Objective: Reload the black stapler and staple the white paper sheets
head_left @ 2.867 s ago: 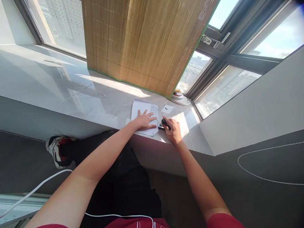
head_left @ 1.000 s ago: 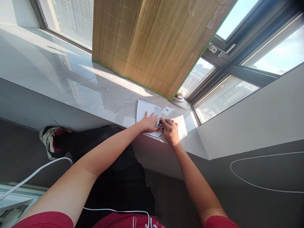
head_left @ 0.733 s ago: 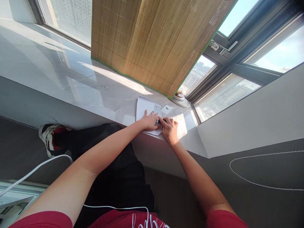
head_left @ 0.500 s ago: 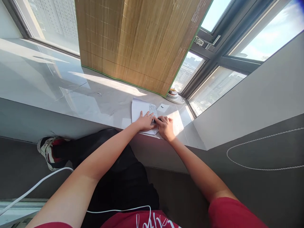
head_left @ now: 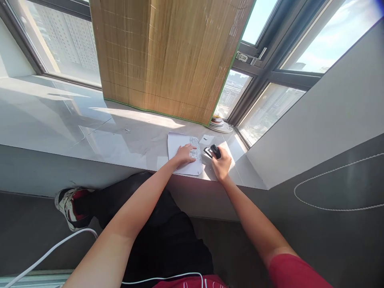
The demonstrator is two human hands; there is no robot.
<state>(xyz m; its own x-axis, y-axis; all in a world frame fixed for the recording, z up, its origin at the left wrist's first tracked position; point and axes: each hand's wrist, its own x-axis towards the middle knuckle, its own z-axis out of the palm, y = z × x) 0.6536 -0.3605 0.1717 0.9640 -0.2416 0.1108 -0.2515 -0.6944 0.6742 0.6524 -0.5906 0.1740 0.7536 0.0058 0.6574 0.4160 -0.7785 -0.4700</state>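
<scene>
White sheets of paper [head_left: 177, 141] lie on the windowsill, with dense dark print along their right side. My left hand [head_left: 183, 155] rests on them, fingers spread over the printed part. Just to the right, my right hand [head_left: 221, 162] is wrapped round a black stapler [head_left: 215, 151], which is held apart from the paper's right edge. Behind the stapler a small white piece [head_left: 206, 139] with a dark mark on it lies on the sill.
A bamboo blind [head_left: 168, 60] hangs down to the sill [head_left: 135, 140]. Several stacked plates [head_left: 221, 125] stand in the window corner. A white cable [head_left: 54, 248] runs past my left arm, and a beaded cord [head_left: 300, 198] hangs at the right.
My right hand has moved right with the stapler, away from the paper's edge and my left hand. The left hand stays on the paper. The view has shifted slightly.
</scene>
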